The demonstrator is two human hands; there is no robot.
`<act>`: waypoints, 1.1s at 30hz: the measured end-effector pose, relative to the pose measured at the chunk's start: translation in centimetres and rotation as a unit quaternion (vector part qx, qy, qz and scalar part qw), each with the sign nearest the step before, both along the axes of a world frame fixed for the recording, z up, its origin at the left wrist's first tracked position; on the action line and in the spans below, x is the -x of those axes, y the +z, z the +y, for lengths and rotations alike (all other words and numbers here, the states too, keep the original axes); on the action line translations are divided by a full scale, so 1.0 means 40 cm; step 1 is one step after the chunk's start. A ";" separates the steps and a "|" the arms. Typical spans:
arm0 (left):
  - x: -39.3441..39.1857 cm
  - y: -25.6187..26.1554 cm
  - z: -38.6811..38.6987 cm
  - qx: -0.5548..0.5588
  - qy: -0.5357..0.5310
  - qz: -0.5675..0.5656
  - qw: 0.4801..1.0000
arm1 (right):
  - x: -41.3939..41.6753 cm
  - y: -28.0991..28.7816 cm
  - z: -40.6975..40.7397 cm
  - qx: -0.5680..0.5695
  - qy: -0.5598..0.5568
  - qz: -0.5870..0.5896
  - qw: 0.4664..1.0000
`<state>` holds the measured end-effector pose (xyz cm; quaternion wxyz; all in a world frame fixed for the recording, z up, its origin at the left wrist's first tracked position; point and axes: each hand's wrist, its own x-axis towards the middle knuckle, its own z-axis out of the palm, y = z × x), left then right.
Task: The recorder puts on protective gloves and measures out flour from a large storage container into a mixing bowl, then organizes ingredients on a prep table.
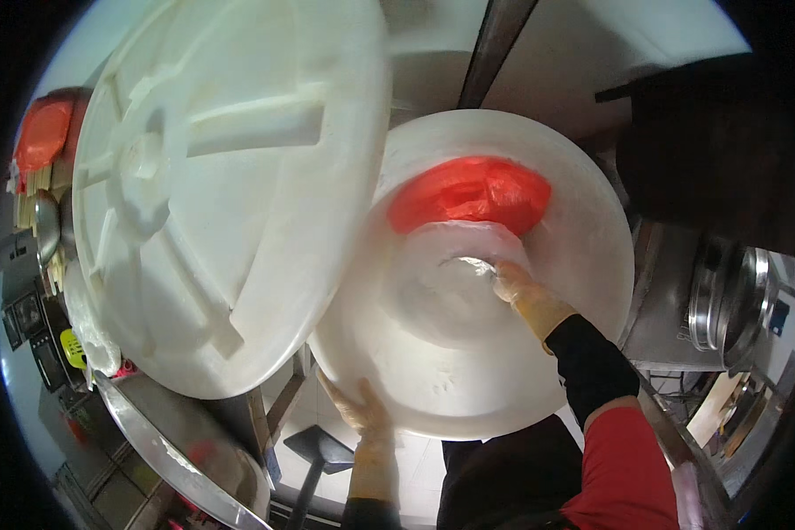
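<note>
A large round white plastic tub (589, 199) stands open before me. My right hand (515, 285), in a yellowish glove, reaches inside and grips a shiny metal scoop or bowl (478, 266), only partly visible, over pale, powder-like material (450, 305). Beyond it a red plastic bag (474, 192) lies against the tub's inner wall. My left hand (361, 411), also gloved, is at the tub's near left rim with its fingers apart; whether it touches the rim is unclear. A big ribbed white lid (291, 218) leans up at the tub's left side.
To the right, metal pans (742, 305) stand on a metal surface (662, 331) beneath a large dark object (709, 152). A metal-rimmed vessel (159, 450) is at lower left. A dark dustpan-like tool (318, 447) with a handle is below the lid, near the tiled floor.
</note>
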<state>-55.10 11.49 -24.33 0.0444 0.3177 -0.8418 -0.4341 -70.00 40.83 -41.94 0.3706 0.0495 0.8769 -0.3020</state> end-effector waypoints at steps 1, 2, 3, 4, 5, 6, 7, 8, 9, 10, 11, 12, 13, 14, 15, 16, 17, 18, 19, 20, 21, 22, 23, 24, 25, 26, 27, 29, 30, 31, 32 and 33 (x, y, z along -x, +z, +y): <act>0.004 0.005 0.002 -0.002 -0.002 0.004 1.000 | 0.007 0.007 0.001 0.008 0.005 -0.016 1.000; 0.007 0.013 0.002 -0.003 0.005 0.004 1.000 | 0.012 0.014 0.001 0.015 0.010 -0.032 0.999; 0.013 0.021 0.005 -0.001 0.009 -0.018 1.000 | 0.015 0.010 0.006 0.013 0.016 -0.032 0.999; 0.016 0.025 0.010 0.000 0.014 -0.041 0.999 | 0.015 0.006 0.010 0.002 0.012 -0.019 1.000; 0.018 0.023 0.018 -0.002 0.019 -0.041 0.999 | 0.015 0.002 0.017 -0.009 0.007 -0.007 1.000; 0.019 0.025 0.018 -0.023 0.038 -0.042 0.998 | 0.021 0.002 0.021 -0.009 0.013 -0.007 1.000; 0.017 0.027 0.019 -0.045 0.056 -0.042 0.997 | 0.030 0.002 0.032 -0.025 0.032 -0.009 0.999; 0.011 0.021 0.015 -0.044 0.062 -0.043 0.996 | 0.038 0.001 0.041 -0.042 0.052 -0.012 0.998; 0.002 0.011 0.006 -0.025 0.040 -0.040 0.998 | 0.044 -0.002 0.047 -0.041 0.058 -0.013 0.997; 0.003 0.007 0.002 -0.007 0.018 -0.037 0.999 | 0.050 -0.007 0.058 -0.062 0.053 -0.015 0.997; 0.004 0.005 0.001 -0.009 0.023 -0.038 0.999 | 0.056 -0.013 0.071 -0.083 0.048 -0.018 0.995; 0.013 0.008 0.009 -0.021 0.018 -0.022 0.999 | 0.056 -0.026 0.098 -0.088 0.053 -0.019 0.995; 0.020 0.014 0.013 -0.032 0.014 -0.006 0.999 | 0.058 -0.038 0.117 0.007 -0.018 -0.035 0.999; 0.019 0.011 0.013 -0.035 0.020 -0.005 0.999 | 0.059 -0.050 0.136 0.101 -0.089 -0.051 0.990; 0.018 0.011 0.008 -0.027 0.019 -0.016 0.999 | 0.059 -0.048 0.135 0.100 -0.082 -0.053 0.990; 0.017 0.010 0.008 -0.020 0.018 -0.026 0.999 | 0.057 -0.044 0.137 0.113 -0.152 -0.052 0.980; 0.016 0.010 0.012 -0.022 0.024 -0.026 0.999 | 0.058 -0.040 0.141 0.125 -0.222 -0.050 0.966; 0.030 0.019 0.022 -0.037 0.030 -0.027 0.999 | 0.061 -0.040 0.166 0.118 -0.217 -0.048 0.968; 0.042 0.024 0.033 -0.050 0.035 -0.028 0.998 | 0.065 -0.040 0.195 0.098 -0.208 -0.020 0.973; 0.048 0.022 0.044 -0.058 0.041 -0.026 0.997 | 0.069 -0.039 0.223 0.077 -0.199 0.008 0.977; 0.027 0.035 0.015 -0.034 0.050 -0.019 0.998 | 0.073 -0.004 0.155 0.093 -0.185 -0.004 0.978; 0.000 0.048 -0.016 -0.009 0.062 -0.014 0.998 | 0.090 0.087 0.072 0.116 -0.158 -0.059 0.979; -0.010 0.042 -0.023 -0.010 0.072 -0.013 0.997 | 0.111 0.160 0.050 0.121 -0.137 -0.099 0.978; -0.002 0.031 -0.014 -0.034 0.073 -0.025 0.996 | 0.111 0.135 0.102 0.110 -0.132 -0.088 0.981; 0.021 0.016 0.008 -0.067 0.071 -0.034 0.995 | 0.110 0.083 0.194 0.113 -0.155 -0.060 0.980; 0.045 0.006 0.038 -0.089 0.073 -0.022 0.993 | 0.115 0.051 0.297 0.117 -0.175 -0.030 0.977; 0.042 0.006 0.033 -0.075 0.076 -0.039 0.994 | 0.109 0.048 0.289 0.119 -0.165 -0.034 0.979; 0.026 -0.003 0.008 -0.064 0.087 -0.046 0.993 | 0.116 0.106 0.264 0.120 -0.100 -0.040 0.987; -0.006 -0.039 -0.017 -0.048 0.070 -0.008 0.996 | 0.115 0.145 0.229 0.125 -0.086 -0.039 0.988; 0.002 -0.032 -0.018 -0.041 0.047 0.029 0.998 | 0.112 0.201 0.218 0.153 -0.128 -0.081 0.977; -0.009 -0.011 -0.011 -0.012 0.058 -0.088 0.994 | 0.114 0.259 0.204 0.180 -0.170 -0.122 0.961; -0.018 0.012 -0.036 -0.010 0.068 -0.083 0.994 | 0.118 0.348 0.123 0.183 -0.160 -0.119 0.963</act>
